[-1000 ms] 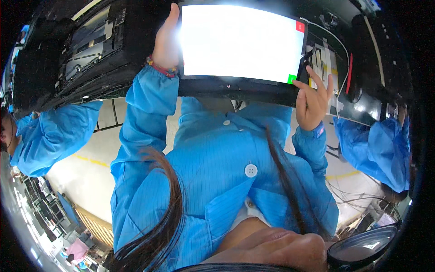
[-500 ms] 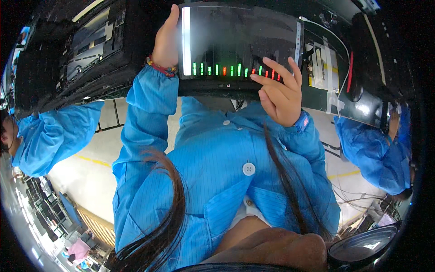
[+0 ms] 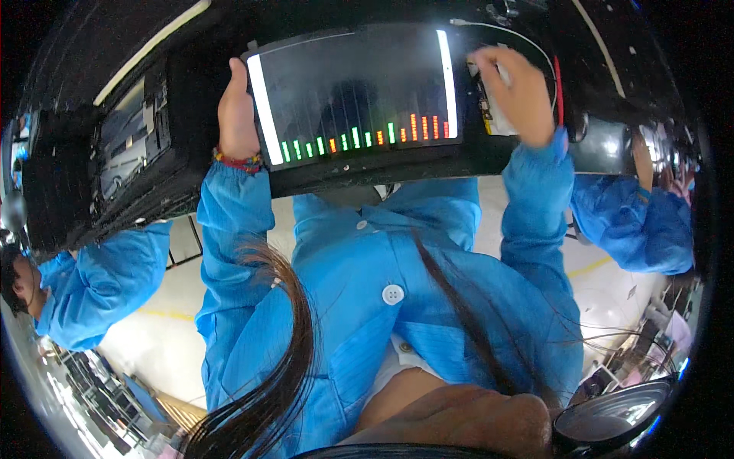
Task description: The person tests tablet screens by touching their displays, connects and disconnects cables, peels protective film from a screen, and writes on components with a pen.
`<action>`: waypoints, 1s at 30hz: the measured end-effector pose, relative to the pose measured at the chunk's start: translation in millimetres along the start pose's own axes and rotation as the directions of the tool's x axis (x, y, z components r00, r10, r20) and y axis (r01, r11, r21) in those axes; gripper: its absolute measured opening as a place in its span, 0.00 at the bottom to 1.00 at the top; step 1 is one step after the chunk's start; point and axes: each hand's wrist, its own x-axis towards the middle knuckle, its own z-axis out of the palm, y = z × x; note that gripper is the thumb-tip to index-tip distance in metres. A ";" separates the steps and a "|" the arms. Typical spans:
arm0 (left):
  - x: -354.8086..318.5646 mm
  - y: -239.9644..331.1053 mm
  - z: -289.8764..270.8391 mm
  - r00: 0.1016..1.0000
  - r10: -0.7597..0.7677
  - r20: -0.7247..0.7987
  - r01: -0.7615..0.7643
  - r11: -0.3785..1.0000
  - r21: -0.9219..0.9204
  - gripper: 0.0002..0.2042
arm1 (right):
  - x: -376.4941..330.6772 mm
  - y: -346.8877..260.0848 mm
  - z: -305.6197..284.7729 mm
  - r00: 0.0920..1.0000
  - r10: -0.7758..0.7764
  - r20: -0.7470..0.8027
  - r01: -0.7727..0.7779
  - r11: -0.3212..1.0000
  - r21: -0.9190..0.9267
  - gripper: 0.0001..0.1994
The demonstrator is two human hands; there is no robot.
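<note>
A flat display panel [image 3: 352, 92] is lit in front of me. It shows green, orange and red bars along its near edge and a white strip down each side. My left hand [image 3: 238, 111] is closed on the panel's left edge, thumb pointing away from me; its other fingers are hidden. My right hand [image 3: 527, 96] is off the panel's right edge, over a white piece [image 3: 497, 111] on the dark work surface. Motion blurs its bent fingers, and whether they hold anything is unclear.
A thin white cable [image 3: 527, 38] curves beyond my right hand, near a red strip [image 3: 559, 88]. At the left lies a dark frame with a pale panel [image 3: 126, 141]. People in blue work coats sit on both sides; a co-worker's hand [image 3: 642, 161] shows at the right.
My right hand has left the panel's bars and moved right, past its edge. The panel appears further left and nearer in the picture, its right white strip now bright. The bars have changed.
</note>
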 end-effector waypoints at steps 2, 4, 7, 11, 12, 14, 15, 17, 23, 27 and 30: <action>-3.1 0.3 4.2 1.000 0.012 0.025 -0.012 1.000 0.021 0.25 | 22.3 50.8 -3.5 0.993 0.068 0.096 -0.070 0.997 0.022 0.14; 0.1 0.8 1.8 1.000 0.007 -0.012 -0.007 1.000 -0.001 0.26 | 37.9 80.6 8.4 0.994 -0.094 0.058 0.104 0.972 -0.212 0.13; 1.7 1.3 -0.4 0.996 -0.027 0.088 0.033 0.998 -0.059 0.27 | 43.3 89.1 22.5 0.986 -0.067 0.150 0.093 0.980 -0.174 0.11; -4.7 3.8 11.4 0.996 -0.036 0.086 0.042 0.997 -0.064 0.28 | 41.3 82.6 11.2 0.988 -0.090 0.126 0.087 0.996 0.035 0.10; -4.1 4.5 10.7 0.991 -0.063 0.114 0.075 0.992 -0.102 0.29 | 37.5 72.8 5.6 0.993 -0.058 0.101 0.042 0.986 0.159 0.11; -5.9 4.7 11.3 0.988 -0.060 0.140 0.074 0.992 -0.100 0.29 | 30.5 48.9 -1.8 0.988 -0.057 0.142 0.019 0.965 0.261 0.11; -5.8 5.2 12.2 0.984 -0.056 0.167 0.074 0.992 -0.102 0.28 | 28.1 43.8 -3.0 0.981 -0.064 0.184 -0.006 0.934 0.357 0.12; -1.7 3.5 9.1 0.991 -0.024 0.131 0.030 0.999 -0.046 0.28 | 25.8 47.9 2.5 0.957 -0.255 0.138 0.222 0.950 0.220 0.11; -2.8 4.4 10.2 0.998 0.003 0.059 -0.002 1.000 -0.020 0.27 | 16.9 46.6 1.3 0.892 -0.303 0.335 0.200 0.930 0.308 0.12; -3.4 4.7 12.8 0.999 -0.001 0.046 0.001 1.000 0.001 0.27 | 12.3 52.8 8.4 0.907 -0.363 0.212 0.250 0.872 0.421 0.10; -1.4 5.1 4.7 0.991 -0.026 0.131 0.031 0.999 -0.033 0.27 | 12.3 51.3 6.3 0.907 -0.360 0.220 0.251 0.880 0.403 0.10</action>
